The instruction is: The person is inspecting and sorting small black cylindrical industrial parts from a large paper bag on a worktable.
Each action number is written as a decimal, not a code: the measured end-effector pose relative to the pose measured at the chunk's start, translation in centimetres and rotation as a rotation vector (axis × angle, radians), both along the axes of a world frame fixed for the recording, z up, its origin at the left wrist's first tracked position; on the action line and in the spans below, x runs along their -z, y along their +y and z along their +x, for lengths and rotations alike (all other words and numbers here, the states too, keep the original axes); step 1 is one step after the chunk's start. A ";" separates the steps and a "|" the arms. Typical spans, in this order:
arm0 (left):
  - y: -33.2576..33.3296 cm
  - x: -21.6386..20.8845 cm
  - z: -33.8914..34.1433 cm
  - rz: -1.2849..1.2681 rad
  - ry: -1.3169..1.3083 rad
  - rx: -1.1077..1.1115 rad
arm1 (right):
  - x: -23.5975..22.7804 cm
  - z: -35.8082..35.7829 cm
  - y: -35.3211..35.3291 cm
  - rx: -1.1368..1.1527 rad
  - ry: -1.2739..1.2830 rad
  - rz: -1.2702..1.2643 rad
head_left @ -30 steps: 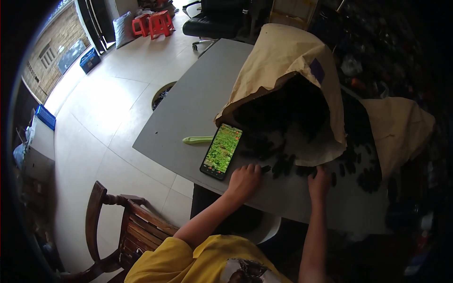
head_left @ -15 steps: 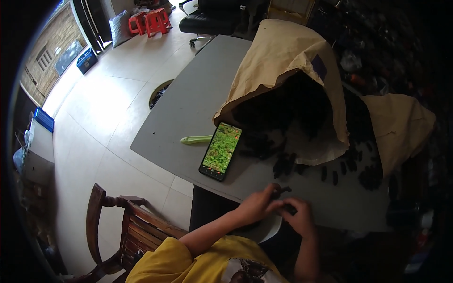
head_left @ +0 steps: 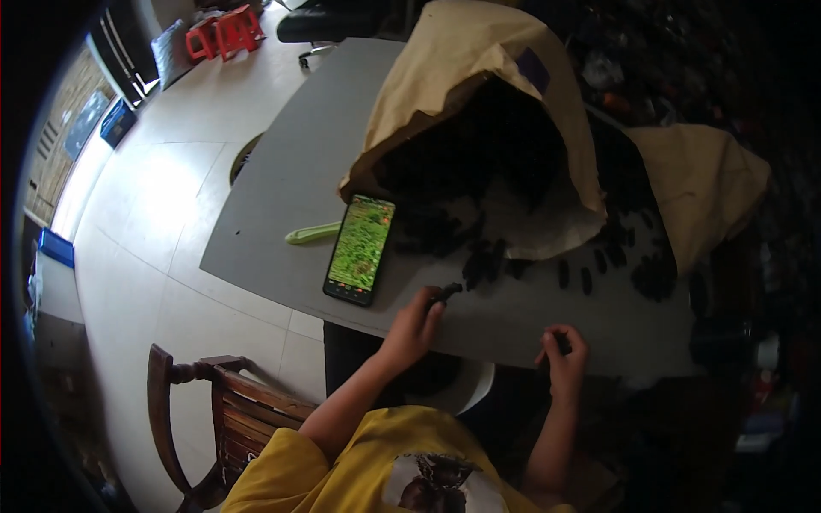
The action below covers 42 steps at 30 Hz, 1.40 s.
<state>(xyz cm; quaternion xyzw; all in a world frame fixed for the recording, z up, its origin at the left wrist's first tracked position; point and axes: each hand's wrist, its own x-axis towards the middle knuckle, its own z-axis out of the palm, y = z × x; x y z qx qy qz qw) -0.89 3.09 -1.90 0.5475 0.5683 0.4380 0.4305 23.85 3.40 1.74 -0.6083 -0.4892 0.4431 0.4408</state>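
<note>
My left hand (head_left: 410, 329) is closed on a small dark, knobbly piece (head_left: 450, 292), its end sticking out past the fingertips over the near edge of the table. Further right, my right hand (head_left: 565, 357) has its fingers curled together; a dark bit may be at the fingertips, too dim to make out. Beyond both hands, several short black finger-shaped pieces (head_left: 485, 263) lie at the mouth of a large brown paper bag (head_left: 445, 51), which rests on its side with dark contents. A phone (head_left: 360, 250) showing a green picture lies left of them.
A light green handle (head_left: 310, 233) pokes out beside the phone on the grey table (head_left: 274, 188). Another brown paper piece (head_left: 705, 184) lies at right. Below the table edge shows a white rim (head_left: 481, 389). A wooden chair (head_left: 248, 410) stands at left, red stools (head_left: 235, 32) farther off.
My hands have come apart: the left has moved forward and left with the dark piece, the right has shifted to the right. The whole view has also shifted slightly.
</note>
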 end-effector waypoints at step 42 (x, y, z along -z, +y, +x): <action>1.3 -0.2 -0.3 0.103 0.352 0.090 | 32.6 -18.1 -1.5 -0.351 0.555 -0.610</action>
